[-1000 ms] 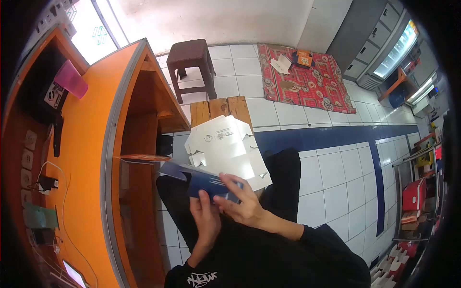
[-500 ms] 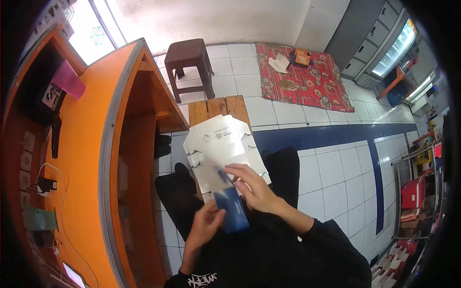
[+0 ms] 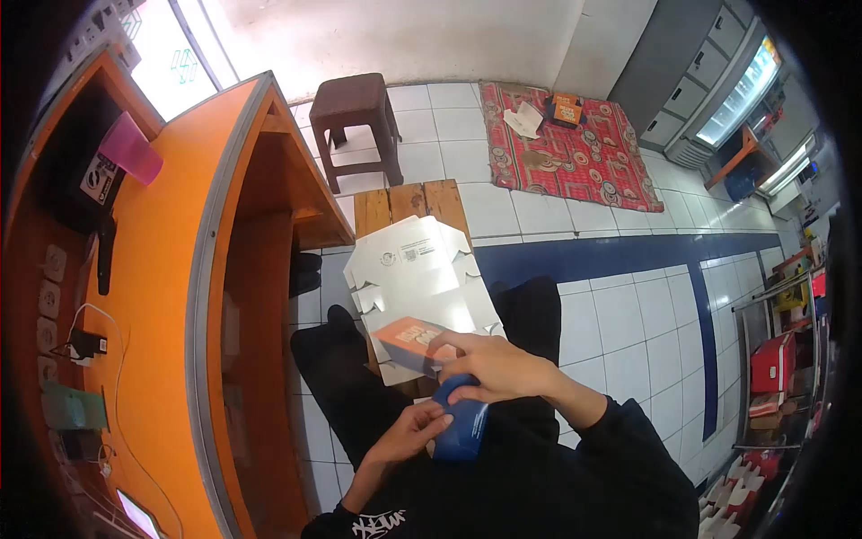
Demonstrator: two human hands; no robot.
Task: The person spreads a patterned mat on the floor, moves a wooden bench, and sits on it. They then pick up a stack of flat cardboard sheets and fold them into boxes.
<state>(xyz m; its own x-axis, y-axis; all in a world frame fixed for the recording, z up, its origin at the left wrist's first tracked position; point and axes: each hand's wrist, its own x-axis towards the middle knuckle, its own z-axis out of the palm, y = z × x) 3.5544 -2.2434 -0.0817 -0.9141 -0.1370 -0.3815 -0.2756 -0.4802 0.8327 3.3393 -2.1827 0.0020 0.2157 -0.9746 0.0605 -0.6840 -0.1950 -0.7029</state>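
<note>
Because it is thin printed card, the blue and orange carton (image 3: 440,382) should handle as a light, springy thing: stiff along its panels, weak at the creases, easy to dent or tear at a tab. It is held in the air over the person's lap, just off the near edge of the sheet stack. The right hand (image 3: 494,366) lies over its top, fingers (image 3: 449,346) curled down on the orange-faced panel, closed on the card rather than spread. The left hand (image 3: 415,429) comes up from below, its fingers pinched on the lower blue part, which bows round (already half formed into a tube, as far as I can judge). The best hold looks to be at the folded edges and corners, where the card is doubled; pressing mid-panel would likely buckle it, and the glossy print may slide under dry fingers.

Counted: one carton in the hands. One stack of flat white die-cut blanks (image 3: 417,274) rests on the wooden tabletop (image 3: 409,199), covering its near edge; how many sheets it holds cannot be told. One brown stool (image 3: 357,106) stands beyond the far edge, one patterned rug (image 3: 575,153) on the floor further off, one pink cup (image 3: 131,148) on the orange counter (image 3: 171,269).
</note>
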